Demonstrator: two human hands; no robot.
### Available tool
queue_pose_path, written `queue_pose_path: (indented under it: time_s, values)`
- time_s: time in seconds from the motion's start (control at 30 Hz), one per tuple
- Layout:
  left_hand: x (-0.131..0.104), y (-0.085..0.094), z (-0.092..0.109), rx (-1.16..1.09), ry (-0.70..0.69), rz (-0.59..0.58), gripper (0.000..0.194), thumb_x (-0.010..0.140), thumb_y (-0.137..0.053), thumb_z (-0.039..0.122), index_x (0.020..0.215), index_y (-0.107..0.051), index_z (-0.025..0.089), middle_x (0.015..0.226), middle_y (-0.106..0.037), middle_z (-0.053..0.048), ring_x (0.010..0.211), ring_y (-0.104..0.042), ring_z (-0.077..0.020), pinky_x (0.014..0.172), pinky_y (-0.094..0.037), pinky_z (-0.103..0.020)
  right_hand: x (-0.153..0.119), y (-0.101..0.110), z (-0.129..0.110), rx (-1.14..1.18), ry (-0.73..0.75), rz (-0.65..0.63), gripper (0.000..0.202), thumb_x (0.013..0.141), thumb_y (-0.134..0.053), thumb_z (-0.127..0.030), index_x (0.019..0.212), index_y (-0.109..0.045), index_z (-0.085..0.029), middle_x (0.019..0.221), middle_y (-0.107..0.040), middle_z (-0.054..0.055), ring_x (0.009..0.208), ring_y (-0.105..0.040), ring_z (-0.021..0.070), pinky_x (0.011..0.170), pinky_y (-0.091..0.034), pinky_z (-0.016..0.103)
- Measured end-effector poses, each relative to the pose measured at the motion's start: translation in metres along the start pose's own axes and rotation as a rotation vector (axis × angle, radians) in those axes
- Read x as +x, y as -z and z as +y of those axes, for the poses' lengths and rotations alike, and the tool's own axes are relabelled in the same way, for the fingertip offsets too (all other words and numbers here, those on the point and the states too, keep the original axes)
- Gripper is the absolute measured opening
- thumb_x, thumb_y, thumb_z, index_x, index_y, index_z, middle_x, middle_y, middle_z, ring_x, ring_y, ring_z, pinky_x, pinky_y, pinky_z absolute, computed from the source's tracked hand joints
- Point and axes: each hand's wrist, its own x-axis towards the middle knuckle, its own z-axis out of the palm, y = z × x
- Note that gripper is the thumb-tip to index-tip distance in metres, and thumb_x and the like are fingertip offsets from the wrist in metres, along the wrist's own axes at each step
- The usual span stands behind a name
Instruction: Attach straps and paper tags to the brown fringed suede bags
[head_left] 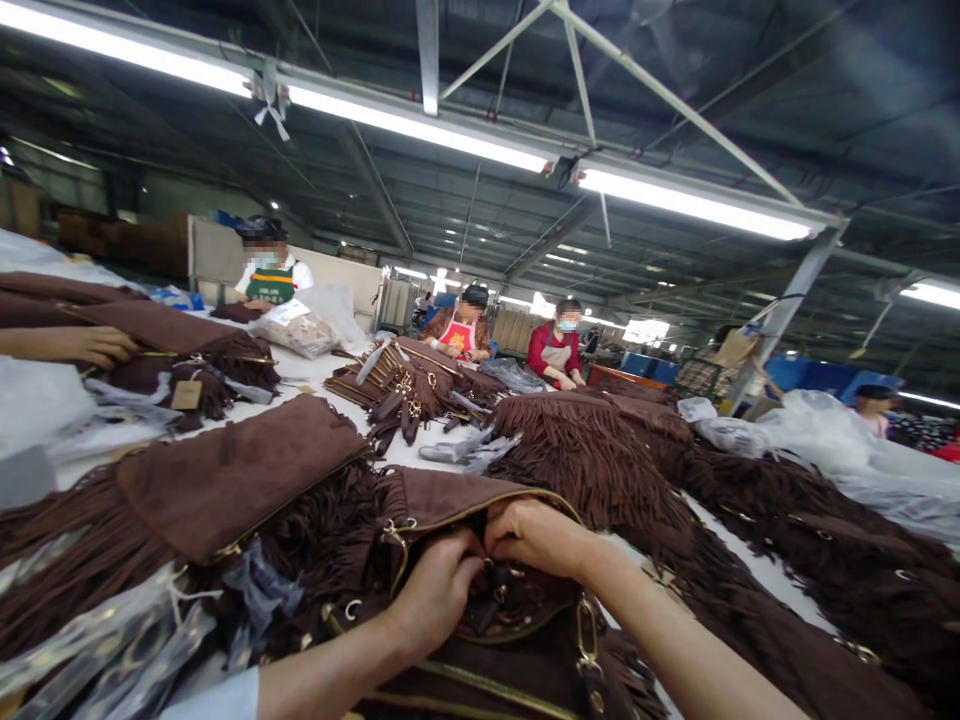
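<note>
A dark brown fringed handbag (465, 495) lies in front of me, its gold-zippered mouth gaping. Both hands reach into that opening from the near side. My left hand (439, 585) has its thumb and fingers bent together; whatever is between them is hidden. Close beside it, my right hand (532, 535) curls its fingers downward inside the bag, and their tips are out of sight. Below the hands, small dark straps with metal fittings (499, 590) show in the opening. A gold clip (587, 630) hangs at the bag's right side.
Another fringed bag (247, 470) lies at the left, near plastic-wrapped straps (127, 650). Stacked bags (585, 440) cover the table behind and to the right. A co-worker's hand (97, 345) rests on bags at far left. Several people work across the table.
</note>
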Motion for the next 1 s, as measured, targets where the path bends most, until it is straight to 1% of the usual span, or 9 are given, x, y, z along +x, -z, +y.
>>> queue_pose_path:
  time_s: [0.13, 0.23, 0.4, 0.53, 0.6, 0.7, 0.8, 0.9, 1.0]
  values:
    - [0.004, -0.002, -0.003, -0.123, 0.131, -0.003, 0.013, 0.077, -0.042, 0.017, 0.078, -0.055, 0.016, 0.065, -0.057, 0.0, 0.063, -0.058, -0.0159, 0.06, -0.046, -0.026, 0.001, -0.006, -0.002, 0.005, -0.062, 0.06, 0.027, 0.07, -0.054, -0.004, 0.077, -0.074, -0.02, 0.076, -0.071, 0.0, 0.075, -0.062, 0.0163, 0.068, -0.041, 0.022]
    - [0.008, -0.005, -0.005, -0.194, 0.207, -0.013, 0.014, 0.074, -0.041, 0.014, 0.078, -0.054, 0.015, 0.06, -0.056, 0.002, 0.056, -0.056, -0.0135, 0.056, -0.045, -0.024, 0.003, -0.01, -0.001, 0.02, -0.091, 0.092, 0.025, 0.066, -0.054, -0.005, 0.074, -0.073, -0.019, 0.08, -0.071, 0.0, 0.074, -0.06, 0.0156, 0.066, -0.04, 0.021]
    - [0.014, -0.007, -0.008, -0.28, 0.261, 0.022, 0.014, 0.067, -0.045, 0.013, 0.078, -0.053, 0.014, 0.054, -0.051, 0.005, 0.048, -0.05, -0.0102, 0.047, -0.041, -0.021, 0.004, -0.013, 0.001, 0.037, -0.098, 0.094, 0.024, 0.067, -0.053, -0.005, 0.071, -0.071, -0.02, 0.084, -0.071, 0.0, 0.079, -0.061, 0.0159, 0.069, -0.041, 0.021]
    - [0.018, -0.007, -0.013, -0.385, 0.25, 0.074, 0.031, 0.061, -0.052, 0.012, 0.091, -0.049, 0.016, 0.056, -0.051, 0.008, 0.043, -0.048, -0.009, 0.041, -0.04, -0.02, 0.002, -0.012, -0.003, 0.029, -0.116, 0.093, 0.02, 0.067, -0.054, -0.007, 0.072, -0.069, -0.02, 0.084, -0.071, 0.001, 0.079, -0.062, 0.0172, 0.067, -0.04, 0.022]
    - [0.019, -0.008, -0.016, -0.421, 0.241, 0.08, 0.035, 0.059, -0.054, 0.012, 0.093, -0.047, 0.017, 0.056, -0.053, 0.008, 0.042, -0.048, -0.0091, 0.04, -0.041, -0.02, 0.001, -0.011, -0.007, 0.014, -0.124, 0.097, 0.022, 0.068, -0.054, -0.007, 0.076, -0.069, -0.02, 0.082, -0.071, 0.002, 0.078, -0.061, 0.018, 0.066, -0.04, 0.023]
    - [0.021, -0.01, -0.02, -0.476, 0.26, 0.099, 0.034, 0.057, -0.056, 0.013, 0.09, -0.047, 0.017, 0.055, -0.054, 0.008, 0.04, -0.049, -0.0102, 0.039, -0.043, -0.021, -0.002, -0.011, -0.016, -0.021, -0.129, 0.11, 0.029, 0.069, -0.051, -0.005, 0.089, -0.068, -0.019, 0.083, -0.07, 0.005, 0.079, -0.061, 0.0198, 0.067, -0.039, 0.025]
    - [0.021, -0.01, -0.019, -0.529, 0.272, 0.105, 0.028, 0.054, -0.057, 0.014, 0.081, -0.049, 0.017, 0.057, -0.056, 0.006, 0.042, -0.052, -0.0112, 0.041, -0.045, -0.023, -0.004, -0.012, -0.023, -0.055, -0.135, 0.131, 0.034, 0.072, -0.048, -0.003, 0.098, -0.065, -0.016, 0.094, -0.07, 0.01, 0.088, -0.061, 0.0227, 0.073, -0.04, 0.027]
    - [0.018, -0.008, -0.015, -0.584, 0.261, 0.07, 0.019, 0.052, -0.059, 0.016, 0.071, -0.053, 0.016, 0.06, -0.059, 0.003, 0.046, -0.055, -0.0112, 0.046, -0.047, -0.024, -0.004, -0.014, -0.025, -0.067, -0.154, 0.135, 0.033, 0.075, -0.046, -0.003, 0.1, -0.064, -0.016, 0.099, -0.069, 0.012, 0.092, -0.06, 0.024, 0.075, -0.04, 0.029]
    - [0.016, -0.004, -0.012, -0.626, 0.258, 0.022, 0.015, 0.05, -0.06, 0.017, 0.065, -0.058, 0.014, 0.059, -0.061, 0.002, 0.05, -0.055, -0.0113, 0.053, -0.048, -0.024, -0.004, -0.013, -0.022, -0.055, -0.167, 0.117, 0.037, 0.074, -0.047, -0.004, 0.104, -0.064, -0.017, 0.099, -0.07, 0.01, 0.09, -0.061, 0.0218, 0.074, -0.04, 0.027]
